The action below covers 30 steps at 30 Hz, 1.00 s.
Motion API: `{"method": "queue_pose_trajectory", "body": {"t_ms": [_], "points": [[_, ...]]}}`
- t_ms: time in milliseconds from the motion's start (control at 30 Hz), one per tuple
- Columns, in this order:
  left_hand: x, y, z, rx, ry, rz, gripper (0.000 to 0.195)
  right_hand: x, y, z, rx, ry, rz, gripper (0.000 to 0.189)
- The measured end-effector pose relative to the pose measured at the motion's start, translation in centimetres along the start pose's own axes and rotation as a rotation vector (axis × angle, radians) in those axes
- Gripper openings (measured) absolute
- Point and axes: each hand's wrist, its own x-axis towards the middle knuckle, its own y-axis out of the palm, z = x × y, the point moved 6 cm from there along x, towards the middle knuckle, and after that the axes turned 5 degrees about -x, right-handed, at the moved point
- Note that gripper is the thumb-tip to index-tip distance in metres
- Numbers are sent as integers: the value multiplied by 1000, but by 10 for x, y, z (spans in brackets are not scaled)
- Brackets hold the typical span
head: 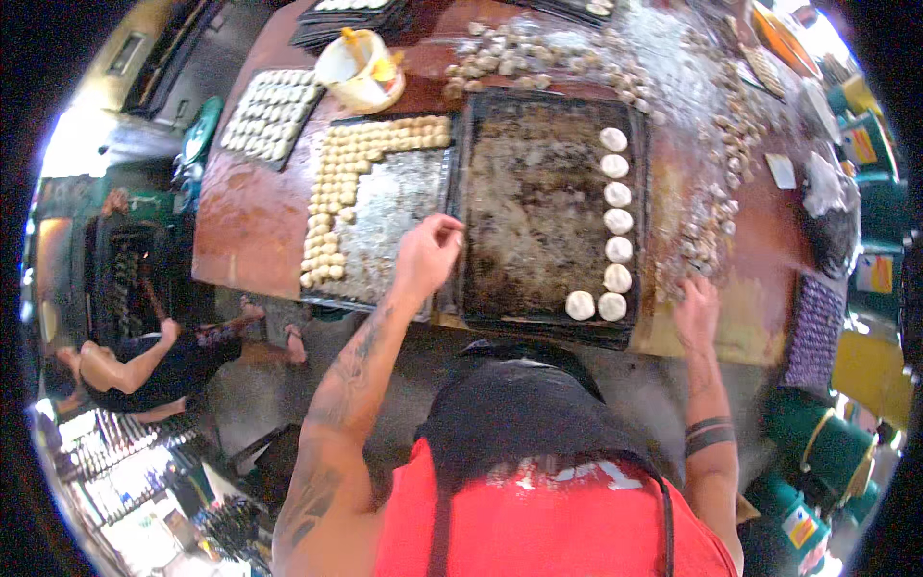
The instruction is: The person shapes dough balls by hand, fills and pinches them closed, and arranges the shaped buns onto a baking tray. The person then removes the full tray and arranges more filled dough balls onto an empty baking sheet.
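Note:
My left hand (431,252) hovers over the right edge of a tray (404,209) partly filled with small yellowish balls (335,191). Its fingers are curled; whether anything sits between them is hidden. My right hand (698,306) reaches down to the near end of a trail of small floury dough pieces (703,241) on the table. The fingertips are blurred, so a grip on a piece cannot be made out. Between my hands lies a dark baking tray (533,209). Several flat white dough rounds (617,221) line its right side, and one more round (580,305) starts a second column.
A floury wooden table (238,231) carries another tray of white pieces (270,115), a white tub (353,72) with yellow contents and stacked trays (346,25). A scraper-like white piece (780,172) lies right. Another person (137,368) sits low at left.

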Motion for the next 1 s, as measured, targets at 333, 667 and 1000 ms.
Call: {"method": "queue_pose_trajectory", "body": {"t_ms": [333, 667, 1000], "points": [[31, -167, 139, 774, -7, -482, 26, -14, 44, -63, 1944, 672, -180, 23], [0, 47, -32, -1103, -331, -72, 21, 109, -55, 238, 1151, -46, 39, 23], [-25, 64, -93, -1252, -292, 70, 33, 99, -109, 271, 691, -437, -197, 39]]}}
